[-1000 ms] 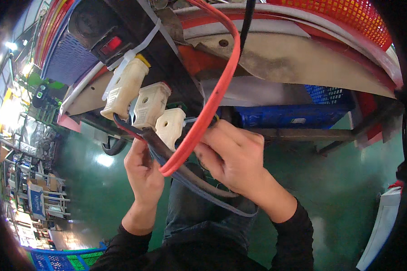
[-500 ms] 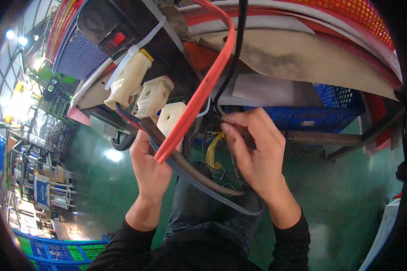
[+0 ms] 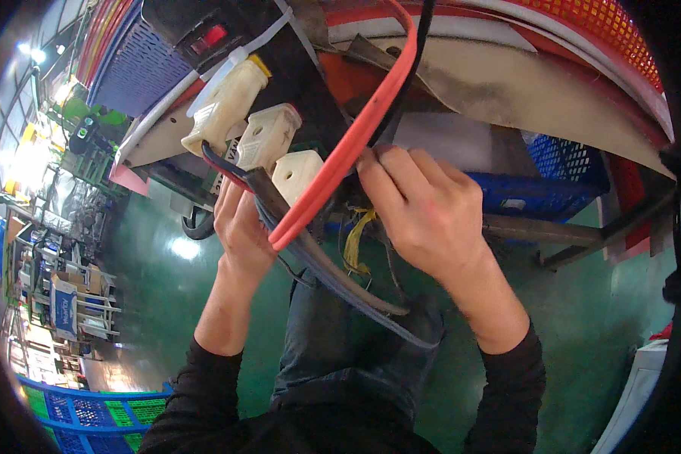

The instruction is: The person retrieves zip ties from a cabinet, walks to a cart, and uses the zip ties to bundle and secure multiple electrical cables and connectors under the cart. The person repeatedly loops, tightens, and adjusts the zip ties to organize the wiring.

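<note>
Several cream-white connectors hang in front of me: a left one with a yellow end, a middle one and a right one. Below them, my left hand is closed beside the dark cables; its fingertips are hidden behind the connectors. My right hand is curled, fingers bent, just right of a red flat cable looping down. Its fingertips are out of sight near a black cord, so what they grip cannot be seen. Yellow strips dangle between my hands.
A black box with a red switch is tied on with a white cable tie. Behind stand a blue crate, a tan sheet and a metal frame bar. A blue-green rack is at lower left.
My right hand has moved up and turned, from a visible pinch at the black cord to bent fingers with hidden tips. My left hand has risen slightly. The connectors sit further right in view.
</note>
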`<state>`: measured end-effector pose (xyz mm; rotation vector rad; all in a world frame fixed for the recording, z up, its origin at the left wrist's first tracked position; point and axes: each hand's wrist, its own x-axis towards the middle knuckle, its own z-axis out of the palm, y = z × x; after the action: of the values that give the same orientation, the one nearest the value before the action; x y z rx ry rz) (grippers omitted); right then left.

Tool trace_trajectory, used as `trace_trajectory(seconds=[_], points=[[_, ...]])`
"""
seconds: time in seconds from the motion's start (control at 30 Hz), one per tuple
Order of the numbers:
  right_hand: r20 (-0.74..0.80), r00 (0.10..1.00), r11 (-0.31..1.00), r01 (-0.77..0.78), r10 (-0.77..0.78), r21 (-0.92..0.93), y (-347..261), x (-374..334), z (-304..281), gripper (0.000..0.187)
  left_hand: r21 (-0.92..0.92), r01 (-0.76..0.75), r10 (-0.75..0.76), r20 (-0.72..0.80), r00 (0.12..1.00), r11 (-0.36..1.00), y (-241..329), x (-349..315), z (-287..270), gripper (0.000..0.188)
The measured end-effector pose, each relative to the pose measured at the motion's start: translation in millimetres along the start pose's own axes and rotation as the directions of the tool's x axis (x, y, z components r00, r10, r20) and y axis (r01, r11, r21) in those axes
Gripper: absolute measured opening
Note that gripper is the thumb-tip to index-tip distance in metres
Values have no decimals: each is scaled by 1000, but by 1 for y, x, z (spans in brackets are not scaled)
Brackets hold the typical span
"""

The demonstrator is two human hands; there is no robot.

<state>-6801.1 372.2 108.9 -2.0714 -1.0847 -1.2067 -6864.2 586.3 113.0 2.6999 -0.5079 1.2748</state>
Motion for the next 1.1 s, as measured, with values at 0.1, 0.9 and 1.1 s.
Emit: trace_trajectory(seconds=[0.1, 0.9, 1.1], points=[[3, 995, 994, 95, -95, -46, 7, 4, 1, 16, -32, 6, -5, 41, 999, 999, -2, 6, -2, 31], [-6, 891, 826, -419, 454, 377, 10, -35, 6, 30, -932, 334, -448, 242, 861, 138, -60, -36, -8, 20], [55, 774, 640, -560, 631, 526, 8, -47, 15, 14, -878, 449, -530, 305, 791, 165, -70, -45, -9, 19]])
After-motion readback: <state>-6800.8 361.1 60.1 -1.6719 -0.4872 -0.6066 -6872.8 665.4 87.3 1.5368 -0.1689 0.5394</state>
